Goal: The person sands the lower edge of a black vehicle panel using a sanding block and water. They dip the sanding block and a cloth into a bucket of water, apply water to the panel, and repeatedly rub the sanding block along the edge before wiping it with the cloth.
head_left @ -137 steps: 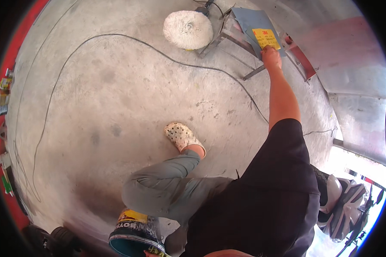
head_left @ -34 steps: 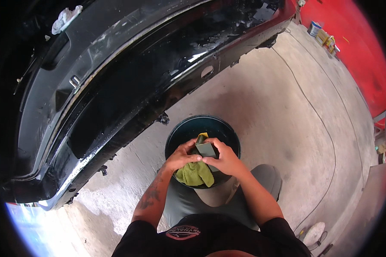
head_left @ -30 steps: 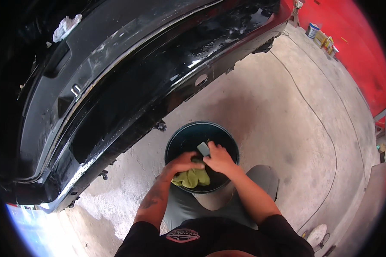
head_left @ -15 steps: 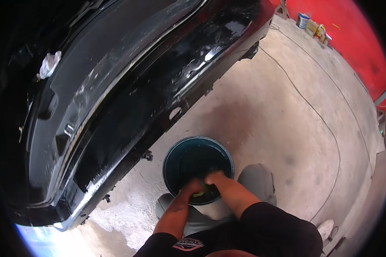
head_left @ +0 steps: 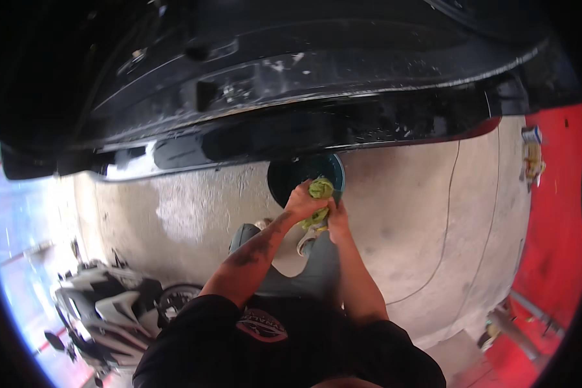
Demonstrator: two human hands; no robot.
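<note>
My left hand (head_left: 301, 202) and my right hand (head_left: 337, 218) both grip a bunched yellow-green cloth (head_left: 321, 188). It is twisted between my fists, one end bulging above the left hand and the rest hanging below. Both fists are over the near edge of a dark teal bucket (head_left: 342, 173), which stands on the floor in front of my legs. The liquid inside looks dark. Beyond the bucket, a large black car body (head_left: 368, 119) spans the view, its lower edge overlapping the bucket's far rim. Whitish streaks and wet-looking shine mark its surface.
A grey and black motorcycle (head_left: 110, 310) is parked behind me on the left. Thin cables (head_left: 447, 213) run over the concrete floor (head_left: 401, 187) to the right. Several small containers (head_left: 532, 152) stand by a red wall (head_left: 559, 194); a metal stand (head_left: 514, 330) is at lower right.
My hands have come up out of the bucket with the cloth, now plainly visible and twisted. My view has swung, so the car body lies across the top and the motorcycle shows.
</note>
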